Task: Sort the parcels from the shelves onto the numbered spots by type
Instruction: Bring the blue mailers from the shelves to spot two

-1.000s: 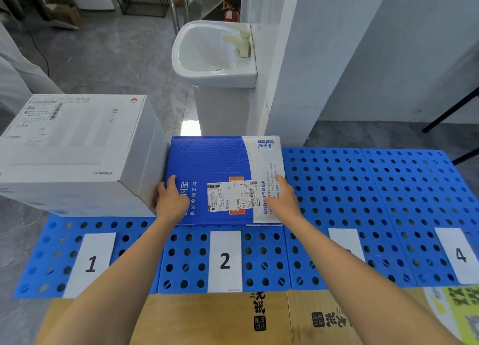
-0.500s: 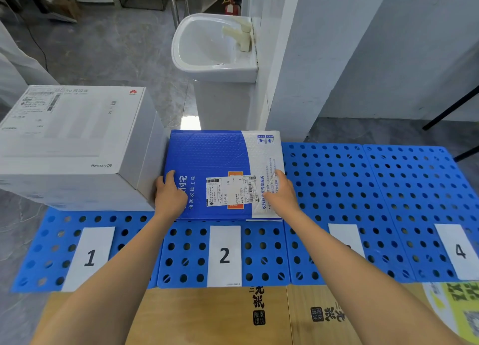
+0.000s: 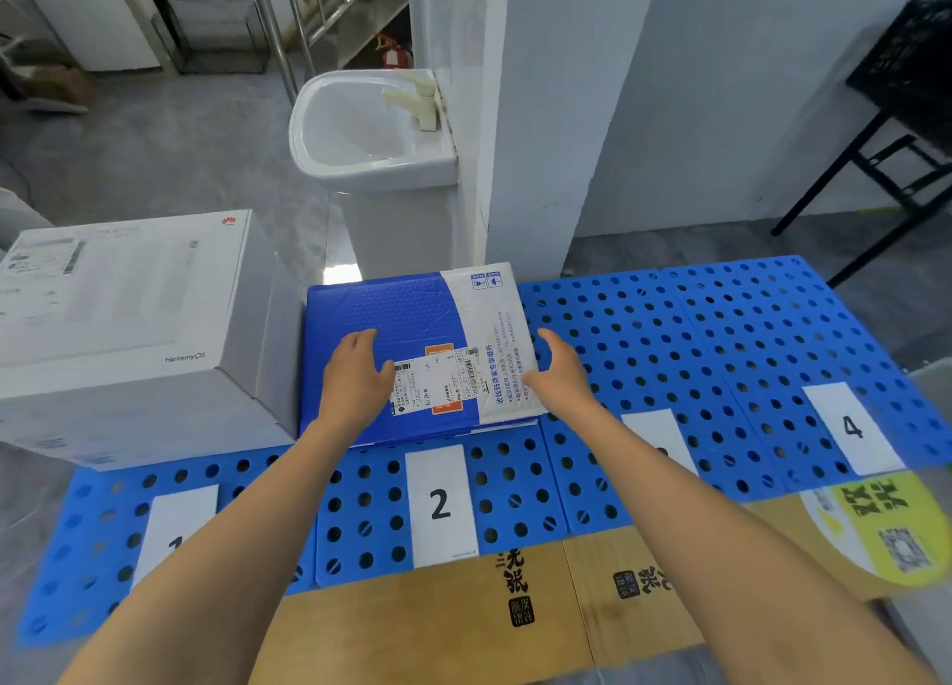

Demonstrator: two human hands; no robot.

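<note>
Card 2 [image 3: 440, 504] is nearest me. Past it the blue parcel [image 3: 391, 319] lies on its spot. My left hand [image 3: 355, 380] rests flat on it, fingers [image 3: 360, 342] loose, I think to settle it there. My right hand [image 3: 559, 375] is at its edge, fingers apart.

The blue parcel [image 3: 391, 319] is dimpled, glossy plastic with a paper label [image 3: 438, 383], on perforated plastic panels [image 3: 669, 334].

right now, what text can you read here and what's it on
"HarmonyOS": big white cardboard box
"2": white paper label on the blue perforated plastic mat
"4": far-right white paper label
Shipping sticker on the blue padded mailer: too small to read
</note>
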